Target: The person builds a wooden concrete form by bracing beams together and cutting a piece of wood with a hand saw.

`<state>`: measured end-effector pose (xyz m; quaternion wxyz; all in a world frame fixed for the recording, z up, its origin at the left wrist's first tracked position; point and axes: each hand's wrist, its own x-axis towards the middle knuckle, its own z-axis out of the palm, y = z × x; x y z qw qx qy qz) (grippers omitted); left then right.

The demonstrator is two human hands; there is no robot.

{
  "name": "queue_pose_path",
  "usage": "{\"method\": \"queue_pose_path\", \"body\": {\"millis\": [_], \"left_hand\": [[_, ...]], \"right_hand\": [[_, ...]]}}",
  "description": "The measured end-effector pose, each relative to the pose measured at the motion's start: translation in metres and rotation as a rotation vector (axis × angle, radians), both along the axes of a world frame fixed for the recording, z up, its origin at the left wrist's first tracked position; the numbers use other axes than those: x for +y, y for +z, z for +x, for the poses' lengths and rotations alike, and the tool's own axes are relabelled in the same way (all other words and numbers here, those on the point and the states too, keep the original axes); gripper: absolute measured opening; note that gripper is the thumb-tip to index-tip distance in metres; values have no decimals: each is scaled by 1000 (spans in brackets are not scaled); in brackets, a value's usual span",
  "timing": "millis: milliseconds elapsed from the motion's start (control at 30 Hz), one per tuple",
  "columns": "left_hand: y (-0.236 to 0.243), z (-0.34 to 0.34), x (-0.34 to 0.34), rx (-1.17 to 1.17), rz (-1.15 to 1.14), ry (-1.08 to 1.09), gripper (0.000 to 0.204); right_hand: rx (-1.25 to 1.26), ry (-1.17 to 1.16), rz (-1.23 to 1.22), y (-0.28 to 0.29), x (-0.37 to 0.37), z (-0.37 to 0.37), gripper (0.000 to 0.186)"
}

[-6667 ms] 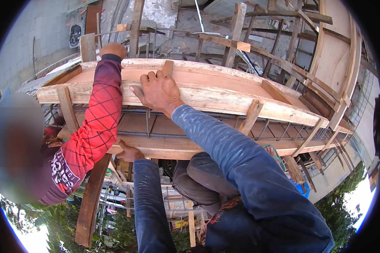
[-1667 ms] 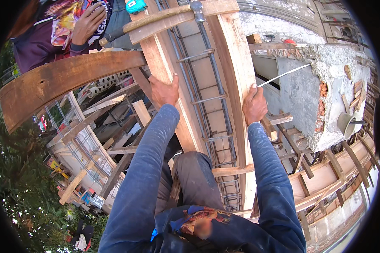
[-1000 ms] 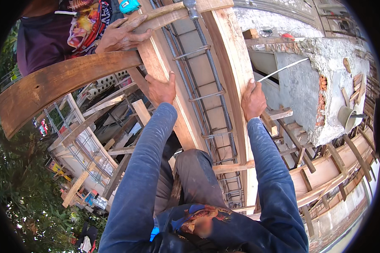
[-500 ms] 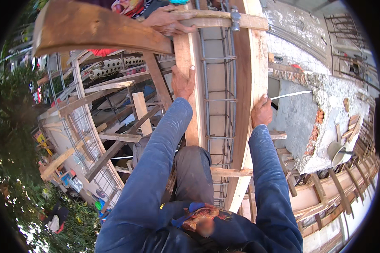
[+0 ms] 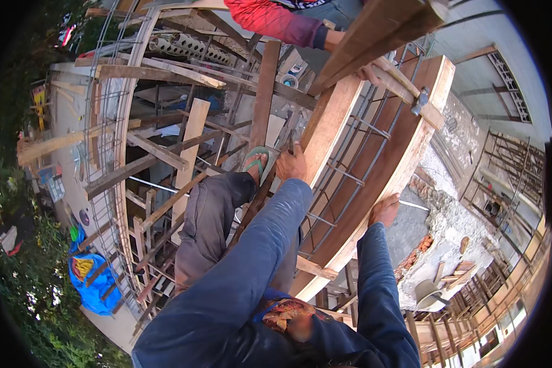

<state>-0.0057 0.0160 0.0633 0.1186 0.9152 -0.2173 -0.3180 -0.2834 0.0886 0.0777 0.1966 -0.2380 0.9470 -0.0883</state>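
My left hand (image 5: pixel 292 164) is closed around the outer edge of the left form board (image 5: pixel 331 126). On the other side, my right hand (image 5: pixel 384 210) grips the outer edge of the right form board (image 5: pixel 405 147). Between the boards runs a rebar cage (image 5: pixel 357 180) of long bars and cross ties. A thin white rod (image 5: pixel 414 204) shows beside my right hand; whether my fingers hold it I cannot tell. A wooden crosspiece (image 5: pixel 433 115) spans the boards' far end, with a hammer (image 5: pixel 421 101) at it. A co-worker's hand (image 5: pixel 369 73) is by the hammer's handle.
A thick timber (image 5: pixel 380 43) slants across the far end, near the co-worker's red sleeve (image 5: pixel 276 21). My foot in a green flip-flop (image 5: pixel 257 161) stands on timber at left, above props and planks. Broken masonry (image 5: pixel 454 239) and a bucket (image 5: pixel 429 294) lie to the right.
The view has swung left, so the boards now slant toward the upper right. My left leg and foot have come into view. Both hands stay at the boards; the co-worker's red sleeve shows more.
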Motion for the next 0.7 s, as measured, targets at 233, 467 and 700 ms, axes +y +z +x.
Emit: {"method": "queue_pose_path", "body": {"millis": [233, 467, 700], "left_hand": [[5, -1, 0, 35, 41, 13, 56], [6, -1, -3, 29, 72, -16, 55], [10, -3, -4, 6, 63, -45, 56]], "right_hand": [[45, 23, -21, -7, 0, -2, 75], [-2, -47, 35, 4, -3, 3, 77], [50, -27, 47, -1, -5, 2, 76]]}}
